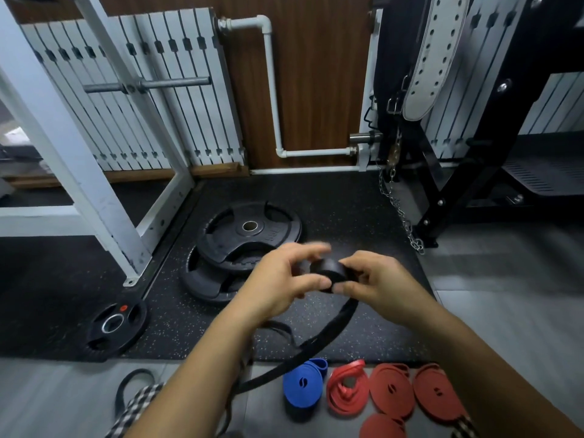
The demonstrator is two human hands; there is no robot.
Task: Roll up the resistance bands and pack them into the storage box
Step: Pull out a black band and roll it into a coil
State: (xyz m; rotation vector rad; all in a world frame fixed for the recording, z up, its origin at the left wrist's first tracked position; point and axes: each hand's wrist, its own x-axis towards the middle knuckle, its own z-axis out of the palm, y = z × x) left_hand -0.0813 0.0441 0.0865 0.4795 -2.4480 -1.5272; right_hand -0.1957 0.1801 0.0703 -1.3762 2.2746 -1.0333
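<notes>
Floor: a black speckled rubber mat [347, 210] lies far, with grey flooring [505, 295] near and to the right.
Left hand [281, 279]: raised over the mat, thumb on the roll's near face, blurred fingers arched over its top.
Right hand [379, 282]: level with the left, thumb and curled fingers pinching the roll's right side.
Black band [327, 273]: a tight roll held between both hands; its loose tail drops near-left to the floor.
Other bands: 1 blue band [303, 387] lies coiled near centre; the red bands [392, 390], 1 loose and 3 coiled, lie right of it.
Writing: small dark logos on the blue and red coils and raised lettering on the weight plates [249, 235] are all unreadable.
Edges: a white rack [104, 197] bounds the mat on the left and a black rack [442, 184] on the right; open mat lies below the hands.
</notes>
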